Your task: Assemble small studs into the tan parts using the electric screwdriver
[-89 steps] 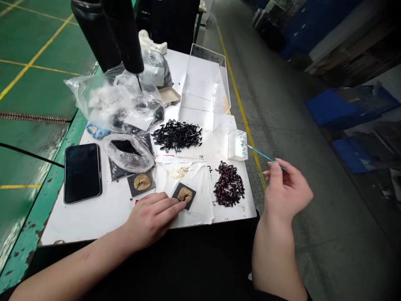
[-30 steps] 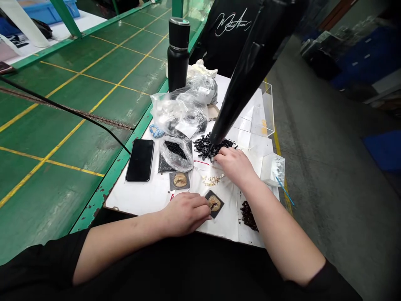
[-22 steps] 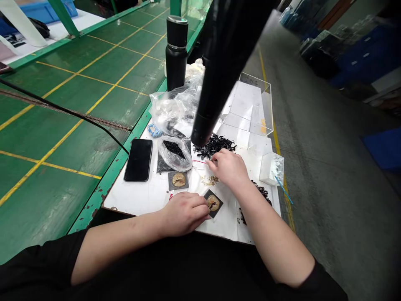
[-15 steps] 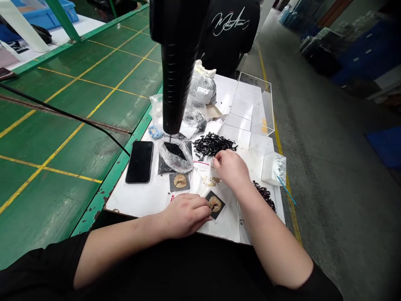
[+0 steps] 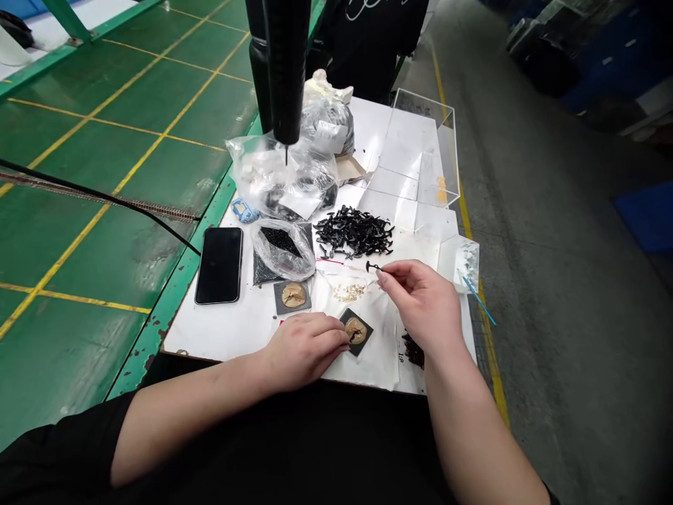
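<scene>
Between the thumb and forefinger of my right hand (image 5: 427, 305) is a small black T-shaped plastic piece (image 5: 369, 266), its crossbar pointing left. It is held apart from a heap of similar black pieces (image 5: 357, 230). My left hand (image 5: 310, 347) is closed, with its fingertips at the left edge of a dark square plate (image 5: 364, 341). A tan round pad (image 5: 359, 327) with a small dark bit on it lies on that plate. What the left fingertips pinch, if anything, is hidden. Small gold rings (image 5: 349, 292) are scattered between my hands.
Left on the table are a phone (image 5: 219, 266), an open bag of black grains (image 5: 281, 242) and a second plate with tan pad (image 5: 293, 295). An electric screwdriver (image 5: 287, 105) hangs above plastic bags (image 5: 284, 175). A clear box (image 5: 425, 147), a white container (image 5: 463, 263) and dark brown pieces (image 5: 413, 351) are right.
My right hand has drawn back from the black heap toward the right and now shows a black T-shaped piece in its fingers. My left hand stays by the plate. The camera view has shifted.
</scene>
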Demonstrator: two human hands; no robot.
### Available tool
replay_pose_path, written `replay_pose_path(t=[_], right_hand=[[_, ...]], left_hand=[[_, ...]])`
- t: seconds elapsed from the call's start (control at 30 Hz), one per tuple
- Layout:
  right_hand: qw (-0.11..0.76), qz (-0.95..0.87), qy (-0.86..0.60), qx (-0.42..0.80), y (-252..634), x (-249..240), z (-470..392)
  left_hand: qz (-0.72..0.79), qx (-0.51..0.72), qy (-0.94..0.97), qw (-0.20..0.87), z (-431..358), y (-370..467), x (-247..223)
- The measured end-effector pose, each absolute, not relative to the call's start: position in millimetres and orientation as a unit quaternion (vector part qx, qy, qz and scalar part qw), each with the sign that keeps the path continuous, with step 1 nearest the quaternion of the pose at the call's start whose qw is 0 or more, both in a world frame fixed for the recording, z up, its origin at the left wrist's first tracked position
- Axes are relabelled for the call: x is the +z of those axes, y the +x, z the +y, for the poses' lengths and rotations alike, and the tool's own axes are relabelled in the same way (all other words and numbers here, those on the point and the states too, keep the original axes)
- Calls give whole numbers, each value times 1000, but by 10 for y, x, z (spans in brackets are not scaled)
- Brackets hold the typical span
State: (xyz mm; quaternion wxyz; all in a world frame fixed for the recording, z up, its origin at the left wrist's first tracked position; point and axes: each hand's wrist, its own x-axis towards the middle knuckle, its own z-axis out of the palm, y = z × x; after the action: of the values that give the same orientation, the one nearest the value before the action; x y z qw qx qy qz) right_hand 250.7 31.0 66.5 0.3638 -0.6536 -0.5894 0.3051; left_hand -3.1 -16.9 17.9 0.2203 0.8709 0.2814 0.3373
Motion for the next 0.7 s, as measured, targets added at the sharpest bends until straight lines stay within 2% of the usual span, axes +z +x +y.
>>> replay_pose_path(t=[0.33,0.7], right_hand=[[392,-519,-665,367,2622,559,-238],[336,-545,-632,436,2579,455,-481]], left_hand=[[318,334,859,223,-146,-7,217],[351,357,832,241,-160,-10,148]])
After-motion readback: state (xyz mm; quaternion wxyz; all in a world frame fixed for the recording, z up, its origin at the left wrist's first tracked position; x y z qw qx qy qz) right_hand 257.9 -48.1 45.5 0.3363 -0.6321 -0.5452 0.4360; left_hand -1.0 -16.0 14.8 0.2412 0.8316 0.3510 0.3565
